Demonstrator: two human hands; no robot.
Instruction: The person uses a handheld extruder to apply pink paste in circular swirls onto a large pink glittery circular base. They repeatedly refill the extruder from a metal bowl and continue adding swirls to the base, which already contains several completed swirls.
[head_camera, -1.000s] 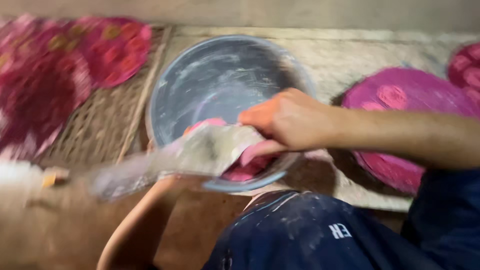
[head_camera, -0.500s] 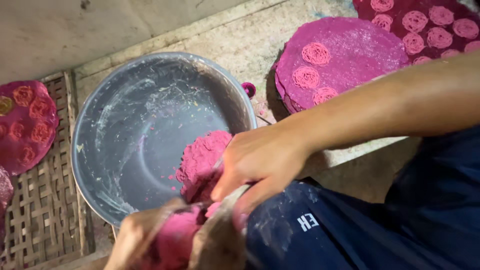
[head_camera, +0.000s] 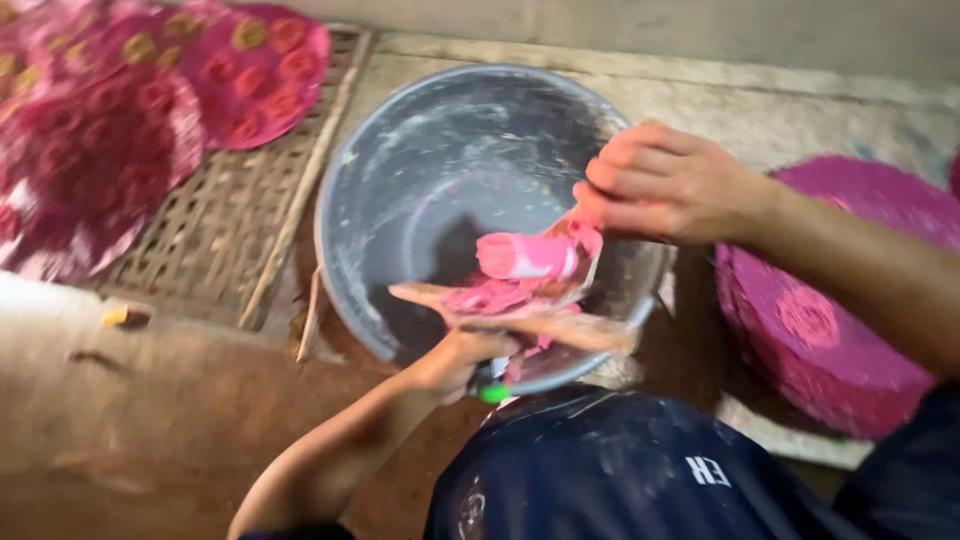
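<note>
Pink dough (head_camera: 525, 262) lies at the near rim of the grey metal basin (head_camera: 440, 170), on a flat wooden paddle (head_camera: 520, 318) that the left hand (head_camera: 455, 362) grips in a closed fist just above the person's dark blue lap (head_camera: 620, 480). The right hand (head_camera: 665, 183), fingers curled together, pinches the dough's upper edge. Farther off, pink patterned discs (head_camera: 150, 110) rest on a woven mat (head_camera: 215, 235) to the left, and a stack of pink discs (head_camera: 830, 320) sits right.

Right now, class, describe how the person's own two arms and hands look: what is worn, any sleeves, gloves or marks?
Both forearms are bare: no sleeves, gloves, rings or watch show. The left hand and right hand are uncovered. The right fingertips look faintly smeared pink, though blur makes that uncertain.
</note>
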